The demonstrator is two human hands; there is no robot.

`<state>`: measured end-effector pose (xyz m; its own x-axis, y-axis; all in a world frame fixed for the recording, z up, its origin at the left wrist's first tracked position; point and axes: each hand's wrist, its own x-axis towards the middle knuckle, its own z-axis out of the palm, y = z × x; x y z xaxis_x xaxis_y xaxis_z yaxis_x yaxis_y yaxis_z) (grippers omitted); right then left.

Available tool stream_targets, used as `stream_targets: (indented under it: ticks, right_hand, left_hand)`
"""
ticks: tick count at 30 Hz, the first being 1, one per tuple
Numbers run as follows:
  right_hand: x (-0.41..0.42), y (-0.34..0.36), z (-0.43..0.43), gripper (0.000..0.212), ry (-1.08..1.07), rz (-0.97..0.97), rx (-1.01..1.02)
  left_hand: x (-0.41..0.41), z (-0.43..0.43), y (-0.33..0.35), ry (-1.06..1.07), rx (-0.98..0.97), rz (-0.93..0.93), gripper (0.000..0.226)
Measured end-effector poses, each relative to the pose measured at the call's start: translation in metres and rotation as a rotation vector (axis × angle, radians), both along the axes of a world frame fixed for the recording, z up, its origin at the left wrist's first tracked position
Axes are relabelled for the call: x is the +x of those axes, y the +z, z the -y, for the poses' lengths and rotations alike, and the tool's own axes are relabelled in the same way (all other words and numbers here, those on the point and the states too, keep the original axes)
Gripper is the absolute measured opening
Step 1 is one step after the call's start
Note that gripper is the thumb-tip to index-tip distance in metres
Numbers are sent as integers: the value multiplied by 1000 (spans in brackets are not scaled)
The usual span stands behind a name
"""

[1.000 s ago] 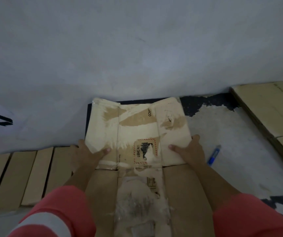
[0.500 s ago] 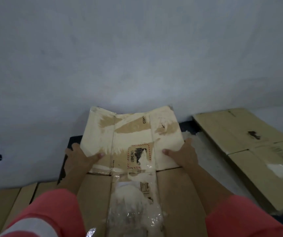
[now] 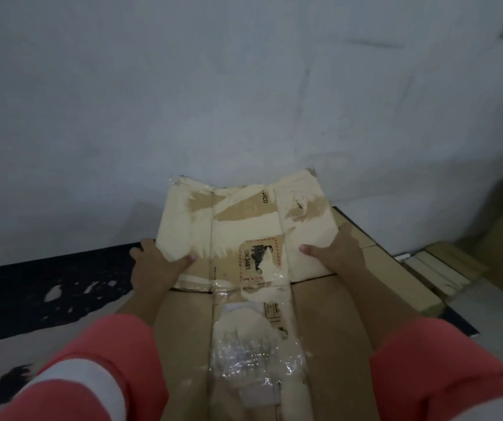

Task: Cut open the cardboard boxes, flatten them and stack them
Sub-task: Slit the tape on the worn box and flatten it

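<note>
A flattened cardboard box [image 3: 244, 226], patched with pale torn paper and clear tape and bearing a "UN 3481" label, is held out in front of me. My left hand [image 3: 156, 265] grips its left edge, thumb on top. Its right edge is gripped the same way by my right hand [image 3: 335, 253]. The near half of the box runs down between my pink sleeves. Under the box's right side lies a stack of flattened cardboard [image 3: 396, 275].
A grey wall [image 3: 244, 86] rises right behind the box. More flattened cardboard and boxes [image 3: 493, 238] sit at the right against the wall. A black patch of worn floor [image 3: 55, 287] spreads at the left.
I have carried the flattened box to the right, over the stack of flat cardboard. The blue cutter and the cardboard strips on the left have left the view. Both hands keep their grip.
</note>
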<state>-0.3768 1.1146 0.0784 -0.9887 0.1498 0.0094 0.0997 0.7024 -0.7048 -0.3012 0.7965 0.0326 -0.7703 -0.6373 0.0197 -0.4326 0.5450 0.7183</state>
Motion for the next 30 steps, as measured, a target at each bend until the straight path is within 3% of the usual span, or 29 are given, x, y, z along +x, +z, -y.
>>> stream_targets:
  ticks: [12, 19, 26, 30]
  right_hand:
    - [-119, -6, -143, 82, -64, 12, 96]
    - [-198, -19, -191, 85, -20, 78, 110]
    - [-277, -67, -200, 87, 128, 202, 92]
    - [-311, -100, -198, 84, 182, 289, 52]
  left_hand:
    - [-139, -141, -29, -49, 111, 11, 92]
    - [-192, -191, -43, -39, 150, 2, 79]
    - [-215, -216, -71, 138, 206, 56, 75]
    - [-228, -223, -82, 244, 220, 75, 61]
